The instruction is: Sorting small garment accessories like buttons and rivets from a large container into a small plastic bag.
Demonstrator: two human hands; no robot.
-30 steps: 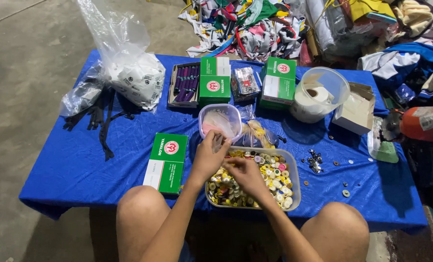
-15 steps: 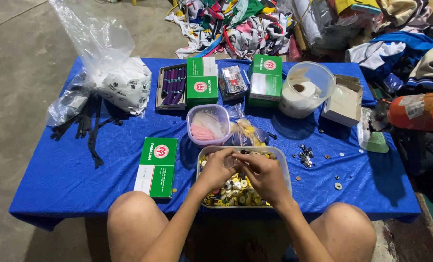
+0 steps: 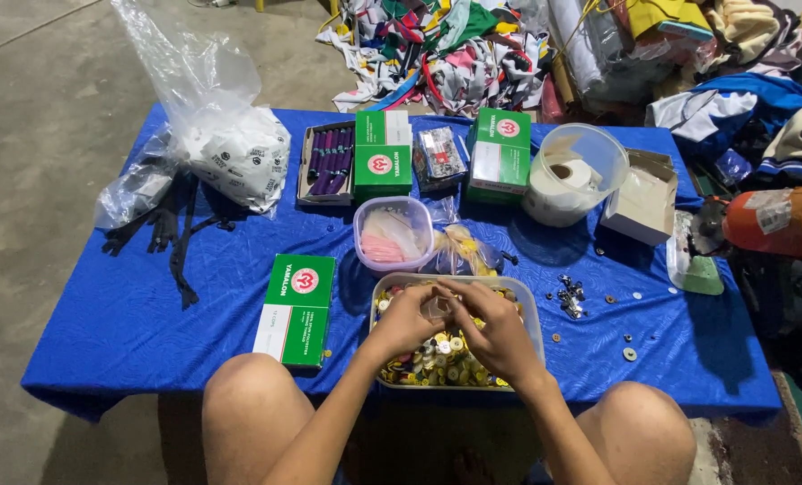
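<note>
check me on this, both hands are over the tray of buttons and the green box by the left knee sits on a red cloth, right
Not quite. The head view shows the left hand and right hand over the tray of buttons, and the green box does lie by the left knee, but the cloth under it is blue, not red.

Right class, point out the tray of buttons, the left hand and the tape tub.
tray of buttons (image 3: 534, 310): head view, right rim.
left hand (image 3: 403, 321): head view, back of hand.
tape tub (image 3: 598, 148): head view, clear wall.
</note>
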